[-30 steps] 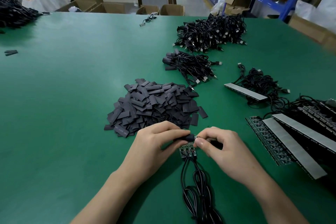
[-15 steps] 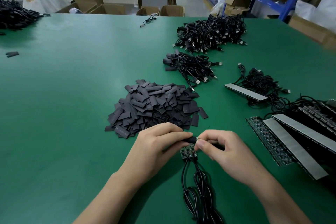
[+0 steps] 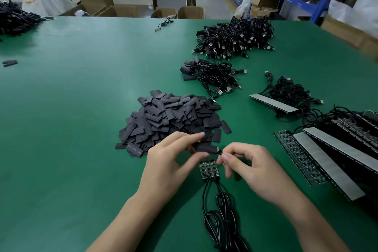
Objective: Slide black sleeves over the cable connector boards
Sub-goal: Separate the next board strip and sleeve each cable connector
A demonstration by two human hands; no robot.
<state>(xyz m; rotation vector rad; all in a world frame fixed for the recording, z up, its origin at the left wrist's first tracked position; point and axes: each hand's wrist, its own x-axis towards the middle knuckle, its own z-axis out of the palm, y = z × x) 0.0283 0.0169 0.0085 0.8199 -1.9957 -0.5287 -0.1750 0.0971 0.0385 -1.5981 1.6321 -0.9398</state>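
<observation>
Just above the counter (image 3: 81, 129), my left grip (image 3: 173, 161) pinches a black sleeve (image 3: 204, 147), mouth turned toward the plug (image 3: 219, 151) pinched in my right grip (image 3: 251, 170), lined up for threading, I judge. The boards (image 3: 208, 171) lie right beneath, cable (image 3: 221, 221) trailing toward me; sleeve pile (image 3: 173, 116) just beyond, strips (image 3: 327, 165) at right, roomiest leftward.

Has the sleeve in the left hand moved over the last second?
Yes. The black sleeve has lifted away from the connector boards, toward the sleeve pile; a gap now shows between sleeve and boards.
</observation>
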